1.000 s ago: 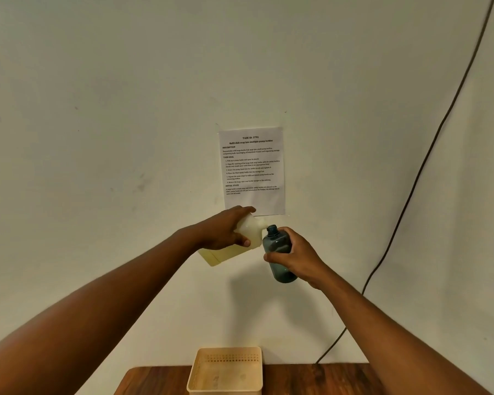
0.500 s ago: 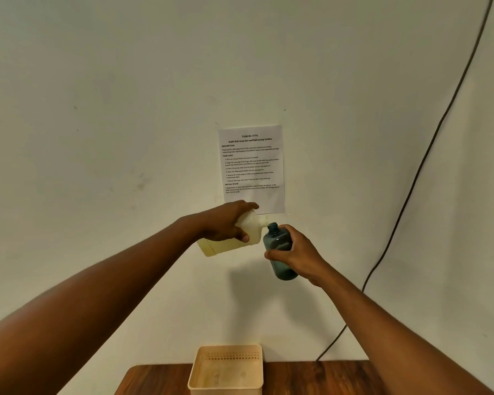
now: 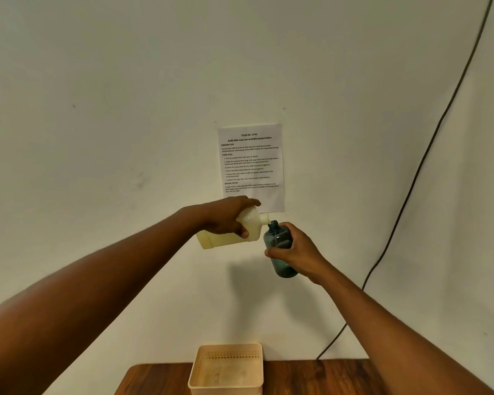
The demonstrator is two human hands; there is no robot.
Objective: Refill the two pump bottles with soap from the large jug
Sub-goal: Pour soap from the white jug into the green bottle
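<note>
Since a second ago, jug (image 3: 228, 236) tipped flatter, spout meeting blue pump bottle (image 3: 280, 249) mouth (mid-air, above worktop (image 3: 311, 377)). I see left hand (image 3: 226, 218) fingers wrapping jug; right hand (image 3: 297, 253) fingers steady bottle for pouring.

The pale, translucent jug (image 3: 228, 233) lies nearly on its side in mid-air, yellowish soap pooled along its lower side, its spout at the open mouth of a dark teal, see-through bottle (image 3: 280, 249) held roughly upright, cap off, just beside it.
</note>
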